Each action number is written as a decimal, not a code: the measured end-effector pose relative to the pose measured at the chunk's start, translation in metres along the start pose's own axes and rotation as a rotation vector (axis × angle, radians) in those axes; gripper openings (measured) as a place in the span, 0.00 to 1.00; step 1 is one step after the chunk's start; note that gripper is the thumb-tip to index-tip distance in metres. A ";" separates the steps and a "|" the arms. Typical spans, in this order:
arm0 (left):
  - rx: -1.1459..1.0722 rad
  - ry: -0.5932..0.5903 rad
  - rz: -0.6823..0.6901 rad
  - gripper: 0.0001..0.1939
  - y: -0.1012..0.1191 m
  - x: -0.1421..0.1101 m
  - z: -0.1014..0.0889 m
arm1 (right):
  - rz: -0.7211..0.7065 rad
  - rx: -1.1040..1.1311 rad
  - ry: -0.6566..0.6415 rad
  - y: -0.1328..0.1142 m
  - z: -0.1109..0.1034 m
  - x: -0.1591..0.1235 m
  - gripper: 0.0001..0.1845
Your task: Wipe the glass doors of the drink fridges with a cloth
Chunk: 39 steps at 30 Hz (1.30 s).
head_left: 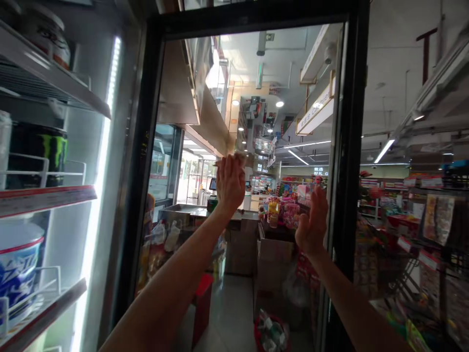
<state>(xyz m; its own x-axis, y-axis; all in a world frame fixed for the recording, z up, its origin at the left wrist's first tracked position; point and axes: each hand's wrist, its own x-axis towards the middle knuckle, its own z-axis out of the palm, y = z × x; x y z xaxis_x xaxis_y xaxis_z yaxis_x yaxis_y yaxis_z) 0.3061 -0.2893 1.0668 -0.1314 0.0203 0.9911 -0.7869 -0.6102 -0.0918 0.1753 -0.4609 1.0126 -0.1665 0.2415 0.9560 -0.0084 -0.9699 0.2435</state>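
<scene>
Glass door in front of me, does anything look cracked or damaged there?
Nothing stands out: the glass pane shows no crack and its black frame looks unbroken, though reflections could hide small marks.

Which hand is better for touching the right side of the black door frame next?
Probably the right hand. It is open and raised close to that side of the frame. The left hand is farther away, near the middle of the glass.

Black-framed glass door [269,171], upright, open
</scene>
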 end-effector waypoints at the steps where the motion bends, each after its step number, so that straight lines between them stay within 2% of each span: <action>1: -0.009 0.005 -0.022 0.25 0.003 0.009 0.002 | 0.008 0.011 0.008 0.000 0.000 0.001 0.31; 2: -0.027 -0.013 0.022 0.25 0.012 0.014 0.004 | 0.013 0.016 0.014 -0.001 0.000 0.001 0.31; 3: -0.052 -0.047 0.121 0.24 0.026 0.016 0.007 | 0.017 0.016 0.019 -0.001 -0.001 0.001 0.31; 6: -0.124 -0.161 0.489 0.23 0.076 0.015 0.014 | 0.031 -0.010 0.030 -0.002 0.000 -0.001 0.31; 7: -0.131 -0.181 0.538 0.22 0.084 0.018 0.017 | 0.044 -0.022 0.034 -0.001 0.000 -0.001 0.31; 8: -0.128 -0.187 0.529 0.22 0.085 0.025 0.018 | 0.058 -0.032 0.038 -0.001 0.000 -0.002 0.31; 10: -0.097 -0.158 0.370 0.23 0.064 0.045 0.018 | 0.082 -0.046 0.040 0.000 0.002 -0.003 0.31; 13: -0.046 -0.030 -0.011 0.24 0.006 0.076 0.016 | 0.090 -0.070 0.024 0.000 0.005 -0.004 0.31; 15: -0.017 0.044 -0.179 0.25 -0.015 0.078 0.015 | 0.085 -0.095 0.000 0.000 0.007 -0.003 0.31; 16: -0.005 0.063 -0.217 0.25 -0.016 0.072 0.015 | 0.080 -0.109 -0.013 0.000 0.008 -0.003 0.31; 17: -0.002 0.057 -0.188 0.25 -0.010 0.061 0.014 | 0.073 -0.125 -0.029 0.001 0.009 -0.003 0.31; 18: -0.012 0.023 -0.082 0.24 -0.001 0.049 0.014 | 0.061 -0.141 -0.050 0.001 0.010 -0.003 0.31; 20: -0.054 -0.098 0.240 0.23 0.017 0.024 0.013 | 0.026 -0.174 -0.099 0.003 0.011 -0.003 0.31; 21: -0.074 -0.158 0.384 0.22 0.020 0.015 0.013 | 0.008 -0.188 -0.123 0.003 0.012 -0.003 0.30; 22: -0.083 -0.206 0.464 0.22 0.015 0.010 0.011 | -0.005 -0.197 -0.143 0.004 0.012 -0.003 0.30; 23: -0.079 -0.222 0.439 0.21 0.003 0.009 0.008 | -0.011 -0.203 -0.155 0.004 0.013 -0.002 0.31; 24: -0.058 -0.199 0.314 0.21 -0.016 0.011 0.004 | -0.010 -0.208 -0.164 0.004 0.013 -0.002 0.31; 27: 0.038 -0.015 -0.215 0.23 -0.091 0.022 -0.014 | 0.000 -0.235 -0.203 0.003 0.016 -0.002 0.32; 28: 0.065 0.046 -0.331 0.24 -0.111 0.023 -0.019 | -0.005 -0.247 -0.221 0.002 0.017 -0.002 0.32; 30: 0.099 0.104 -0.412 0.26 -0.128 0.016 -0.025 | -0.022 -0.271 -0.241 0.001 0.019 -0.001 0.31; 32: 0.106 0.082 -0.371 0.25 -0.115 -0.003 -0.025 | -0.040 -0.287 -0.236 0.002 0.020 -0.002 0.31; 33: 0.094 0.036 -0.292 0.24 -0.102 -0.014 -0.023 | -0.049 -0.289 -0.232 0.003 0.021 -0.002 0.30; 35: 0.032 -0.132 0.013 0.22 -0.078 -0.036 -0.021 | -0.061 -0.279 -0.223 0.004 0.021 -0.002 0.30; 37: -0.024 -0.292 0.289 0.21 -0.074 -0.050 -0.024 | -0.065 -0.263 -0.216 0.005 0.021 -0.002 0.29; 38: -0.023 -0.310 0.299 0.21 -0.083 -0.053 -0.027 | -0.063 -0.257 -0.212 0.005 0.020 -0.002 0.29; 39: 0.005 -0.270 0.202 0.21 -0.096 -0.054 -0.031 | -0.061 -0.254 -0.209 0.004 0.020 -0.002 0.29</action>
<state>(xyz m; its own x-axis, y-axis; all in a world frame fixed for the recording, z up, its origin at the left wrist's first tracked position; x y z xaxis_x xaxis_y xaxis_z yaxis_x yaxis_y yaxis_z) 0.3703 -0.2070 1.0192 -0.1192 -0.3120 0.9426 -0.7583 -0.5843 -0.2893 0.1953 -0.4647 1.0151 0.0476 0.2750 0.9603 -0.2619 -0.9243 0.2777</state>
